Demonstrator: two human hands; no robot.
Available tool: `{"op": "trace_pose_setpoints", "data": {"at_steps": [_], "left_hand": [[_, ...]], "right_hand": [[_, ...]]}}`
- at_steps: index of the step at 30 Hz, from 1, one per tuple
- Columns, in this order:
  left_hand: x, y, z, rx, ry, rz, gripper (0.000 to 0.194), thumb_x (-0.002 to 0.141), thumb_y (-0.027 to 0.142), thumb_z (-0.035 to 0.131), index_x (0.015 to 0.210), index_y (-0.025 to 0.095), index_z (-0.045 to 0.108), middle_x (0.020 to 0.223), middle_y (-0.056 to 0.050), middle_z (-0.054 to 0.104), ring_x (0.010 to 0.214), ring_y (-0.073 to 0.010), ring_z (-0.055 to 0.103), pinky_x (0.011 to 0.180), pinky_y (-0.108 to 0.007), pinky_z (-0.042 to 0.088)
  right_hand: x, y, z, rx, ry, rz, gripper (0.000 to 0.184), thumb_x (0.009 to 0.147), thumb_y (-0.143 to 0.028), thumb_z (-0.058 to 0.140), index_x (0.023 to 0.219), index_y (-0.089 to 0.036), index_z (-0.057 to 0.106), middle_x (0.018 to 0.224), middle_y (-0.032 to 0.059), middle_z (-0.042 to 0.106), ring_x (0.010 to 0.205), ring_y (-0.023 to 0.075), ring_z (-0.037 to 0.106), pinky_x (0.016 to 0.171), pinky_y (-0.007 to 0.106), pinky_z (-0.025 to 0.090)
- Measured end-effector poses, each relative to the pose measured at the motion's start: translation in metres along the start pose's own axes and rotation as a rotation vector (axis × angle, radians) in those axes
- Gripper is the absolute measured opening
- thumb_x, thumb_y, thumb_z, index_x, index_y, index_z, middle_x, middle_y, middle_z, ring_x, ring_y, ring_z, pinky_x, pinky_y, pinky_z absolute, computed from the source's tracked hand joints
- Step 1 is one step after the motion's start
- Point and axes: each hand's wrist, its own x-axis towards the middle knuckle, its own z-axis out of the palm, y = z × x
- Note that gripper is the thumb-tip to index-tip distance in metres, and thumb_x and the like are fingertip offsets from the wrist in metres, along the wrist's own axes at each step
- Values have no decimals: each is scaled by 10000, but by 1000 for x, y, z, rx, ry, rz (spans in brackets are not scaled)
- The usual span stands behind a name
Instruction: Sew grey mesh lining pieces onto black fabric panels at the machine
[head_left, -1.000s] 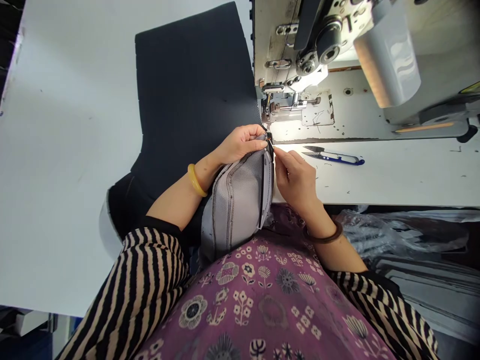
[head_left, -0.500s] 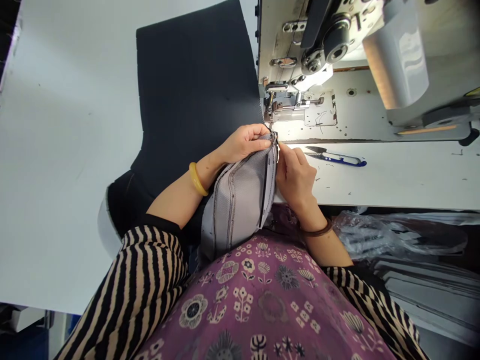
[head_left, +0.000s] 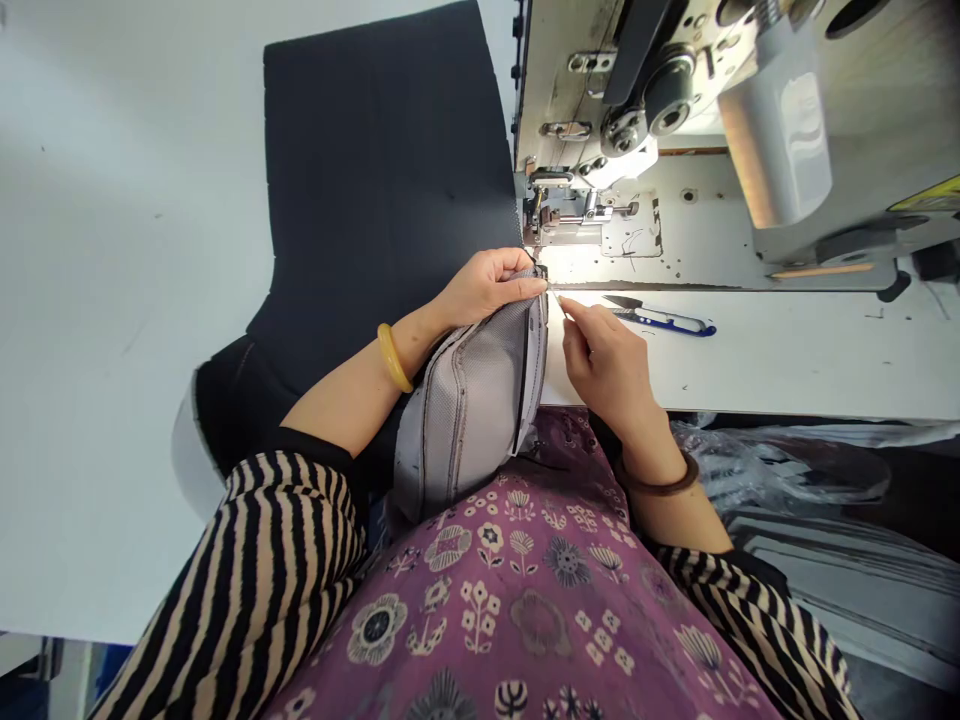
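My left hand (head_left: 487, 285) pinches grey pouch (head_left: 472, 400) top corner, steadying it; right hand (head_left: 600, 355) fingertips pinched on thread end just beside.

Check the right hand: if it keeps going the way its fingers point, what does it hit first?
Likely the top corner of the grey pouch, pinched there by the left hand. The right hand points up-left at it, almost touching.

Grey mesh pouch (head_left: 472, 400) with black zipper edge, upright against the table edge, top corner pinched.
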Motion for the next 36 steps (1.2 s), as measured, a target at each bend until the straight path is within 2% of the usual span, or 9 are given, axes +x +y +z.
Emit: {"op": "trace_pose_setpoints", "data": {"at_steps": [6,12,18,22,25,28,31,33,36], "left_hand": [[-1,1,-1,2,0,-24,194,751,277,639,739,173,477,647,50,445,544,-48,374,503,-186,297],[-1,-2,-3,3,0,2,220,721,279,677,720,166,488,637,51,459,562,-50,396,514,-178,312],[0,4,-15,55,27,-46,243,786,349,686,738,143,568,617,23,522,533,-67,450,509,-203,355],[-14,20,-13,-39,-114,-89,631,924,661,373,868,108,671,780,-89,683,661,-160,638,581,-272,481],[-36,22,13,17,-230,-18,816,924,733,160,1046,127,693,973,-121,733,911,-234,698,784,-350,552],[-55,11,48,318,-310,95,789,950,685,86,1313,185,576,1347,-104,614,1278,-287,546,1136,-541,345],[-63,-6,73,691,-358,188,649,981,625,218,1464,230,397,1560,-97,362,1450,-317,326,1139,-742,-18],[-63,-16,80,852,-346,256,612,995,566,282,1489,211,346,1569,-131,329,1454,-321,317,1080,-795,-83],[-64,-26,83,976,-297,356,568,1014,470,315,1497,171,324,1552,-162,352,1434,-314,356,1074,-814,-49]], "right_hand": [[15,3,9,236,94,95,221,937,-338,459,944,-202,633,740,18,602,651,140,520,627,282,408],[41,2,22,107,108,81,192,918,-264,433,759,-209,525,759,30,585,688,146,525,645,294,387],[31,2,12,347,108,183,161,903,-255,431,745,-226,429,721,-1,554,650,119,527,612,268,418],[22,5,6,549,-29,309,149,886,-307,506,773,-222,457,691,-36,554,460,68,471,457,227,374],[22,19,-3,687,-92,427,236,922,-415,475,792,-217,481,707,-23,592,397,54,437,372,217,297],[24,38,-17,692,-217,436,304,900,-511,516,820,-218,499,650,-24,582,400,60,421,361,218,267],[21,50,-29,537,-385,377,227,782,-340,674,844,-212,497,601,-55,553,422,60,400,399,218,287],[18,53,-32,461,-414,338,208,732,-205,658,845,-208,484,581,-73,533,453,66,412,451,221,329],[15,54,-29,441,-363,324,218,691,-124,615,805,-213,451,551,-85,497,502,79,445,527,229,372]]}}
